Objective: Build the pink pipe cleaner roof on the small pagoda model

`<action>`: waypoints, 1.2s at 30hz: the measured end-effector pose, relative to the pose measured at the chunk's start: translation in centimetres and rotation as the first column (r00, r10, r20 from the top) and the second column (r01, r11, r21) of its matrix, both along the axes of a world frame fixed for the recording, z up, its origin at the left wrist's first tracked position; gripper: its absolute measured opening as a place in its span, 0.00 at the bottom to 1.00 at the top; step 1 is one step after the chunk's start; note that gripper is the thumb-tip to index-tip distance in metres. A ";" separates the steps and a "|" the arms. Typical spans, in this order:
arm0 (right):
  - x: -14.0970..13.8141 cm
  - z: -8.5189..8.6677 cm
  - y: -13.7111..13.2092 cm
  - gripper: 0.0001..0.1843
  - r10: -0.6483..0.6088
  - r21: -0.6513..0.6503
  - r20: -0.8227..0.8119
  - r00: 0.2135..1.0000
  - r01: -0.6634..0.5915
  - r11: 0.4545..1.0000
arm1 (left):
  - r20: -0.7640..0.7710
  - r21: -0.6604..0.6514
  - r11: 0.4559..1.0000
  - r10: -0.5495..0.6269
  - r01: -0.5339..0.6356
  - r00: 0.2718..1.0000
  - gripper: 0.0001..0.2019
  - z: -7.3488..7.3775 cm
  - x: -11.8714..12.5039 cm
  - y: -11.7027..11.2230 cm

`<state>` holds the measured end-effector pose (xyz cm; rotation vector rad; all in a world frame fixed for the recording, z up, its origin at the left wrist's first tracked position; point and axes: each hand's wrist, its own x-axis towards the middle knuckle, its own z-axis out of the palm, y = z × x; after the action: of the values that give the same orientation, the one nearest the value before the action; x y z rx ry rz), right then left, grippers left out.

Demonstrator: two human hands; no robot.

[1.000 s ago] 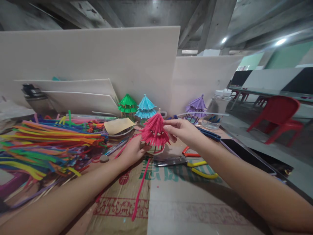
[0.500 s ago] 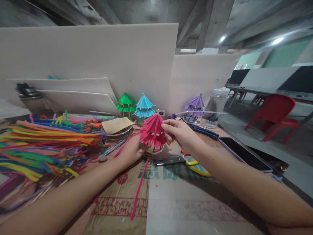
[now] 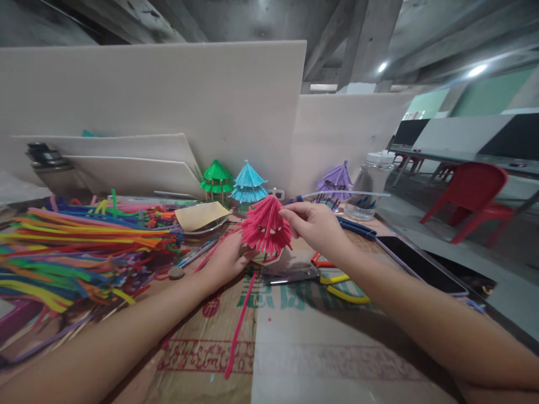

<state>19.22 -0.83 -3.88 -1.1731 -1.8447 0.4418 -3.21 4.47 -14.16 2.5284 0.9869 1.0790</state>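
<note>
A small pink pavilion model (image 3: 266,229) made of pipe cleaners is held above the table's middle. My left hand (image 3: 225,259) grips it from below at its base, fingers closed under the pink fringe. My right hand (image 3: 314,226) pinches the right side of its roof with thumb and fingers. A loose pink pipe cleaner (image 3: 239,326) lies on the cardboard sheet (image 3: 295,348) below the model.
A big heap of coloured pipe cleaners (image 3: 80,247) fills the left. Green (image 3: 217,178), blue (image 3: 249,183) and purple (image 3: 336,180) pavilions stand at the back by white boards. Yellow-handled pliers (image 3: 337,283), a phone (image 3: 421,264) and a plastic jar (image 3: 370,188) lie to the right.
My right hand has shifted slightly along the roof's right side and the pink pavilion has turned a little. The left hand stays under it.
</note>
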 end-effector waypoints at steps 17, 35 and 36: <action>1.1 -0.8 1.4 0.12 -0.253 0.645 0.523 0.814 -0.184 0.742 | 0.016 -0.067 0.997 0.025 -0.024 1.000 0.15 0.0 0.2 -0.1; 1.2 -1.0 1.5 0.20 -0.316 0.660 0.556 0.768 -0.177 0.730 | -0.019 0.002 1.000 -0.023 0.023 1.000 0.16 0.2 0.0 -0.5; 1.2 -1.0 1.4 0.20 -0.310 0.650 0.556 0.771 -0.171 0.740 | -0.019 -0.004 1.000 -0.023 0.023 1.000 0.15 0.2 0.0 -0.5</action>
<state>20.38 0.57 -4.91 -0.9052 -2.2166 -0.7587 -3.17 3.93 -13.91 2.5450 0.9614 1.0483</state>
